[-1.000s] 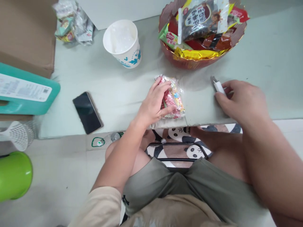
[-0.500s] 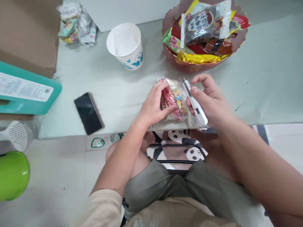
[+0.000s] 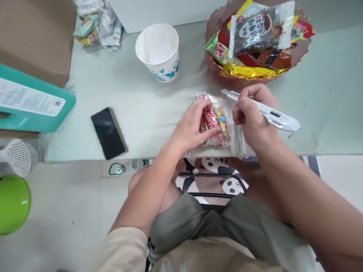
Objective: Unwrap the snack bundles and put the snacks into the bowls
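Observation:
Near the table's front edge lies a clear plastic packet of small red and yellow snacks (image 3: 221, 118). My left hand (image 3: 191, 122) grips its left side, thumb along the front and fingers over the back. In my right hand (image 3: 256, 109) is a white utility knife (image 3: 272, 114), held like a pen. Its blade points left, just above the packet's upper right corner and apart from it as far as I can see. The knife's handle end sticks out to the right.
Behind the packet stand a white paper cup (image 3: 157, 56) and a pink bowl (image 3: 211, 66) of packaged snacks. A phone (image 3: 109, 133) lies at left, near a teal container (image 3: 61, 102). Crumpled wrappers (image 3: 98, 26) sit at the back left beside a cardboard box (image 3: 36, 34).
The utility knife has turned in my right hand, from pointing up and away to pointing left over the packet's corner. My left hand keeps its grip. The view has shifted slightly.

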`<state>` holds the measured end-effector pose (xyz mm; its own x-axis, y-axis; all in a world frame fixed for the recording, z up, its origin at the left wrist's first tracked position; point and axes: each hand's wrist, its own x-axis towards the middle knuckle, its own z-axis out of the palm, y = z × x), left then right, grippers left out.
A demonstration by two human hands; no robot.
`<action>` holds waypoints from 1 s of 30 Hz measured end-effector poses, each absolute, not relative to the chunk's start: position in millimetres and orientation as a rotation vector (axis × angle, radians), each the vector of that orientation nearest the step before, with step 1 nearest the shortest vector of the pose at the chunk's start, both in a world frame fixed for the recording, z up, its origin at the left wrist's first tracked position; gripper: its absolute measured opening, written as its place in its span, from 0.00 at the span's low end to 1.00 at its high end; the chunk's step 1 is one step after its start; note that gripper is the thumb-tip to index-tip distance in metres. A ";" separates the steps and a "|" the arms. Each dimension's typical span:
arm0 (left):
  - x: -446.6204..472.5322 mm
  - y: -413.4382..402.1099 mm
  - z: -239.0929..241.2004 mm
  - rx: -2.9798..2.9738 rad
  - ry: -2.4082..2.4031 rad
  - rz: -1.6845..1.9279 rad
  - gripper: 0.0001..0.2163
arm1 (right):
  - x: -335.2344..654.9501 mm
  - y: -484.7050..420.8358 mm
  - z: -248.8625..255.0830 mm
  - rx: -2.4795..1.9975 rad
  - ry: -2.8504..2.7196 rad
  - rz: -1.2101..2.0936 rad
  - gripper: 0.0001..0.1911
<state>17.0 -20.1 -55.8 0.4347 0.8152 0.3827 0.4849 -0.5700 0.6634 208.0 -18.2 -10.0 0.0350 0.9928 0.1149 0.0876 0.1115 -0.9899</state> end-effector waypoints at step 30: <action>17.0 -21.3 -57.1 2.261 1.169 0.865 0.33 | 215.4 -63.2 -6.0 -1.540 -2.038 0.603 0.09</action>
<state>17.0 -21.3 -57.1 0.4444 0.8354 0.3234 0.5533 -0.5399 0.6343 215.4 -63.2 -6.0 -0.2260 0.9652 0.1316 0.7380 0.2579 -0.6236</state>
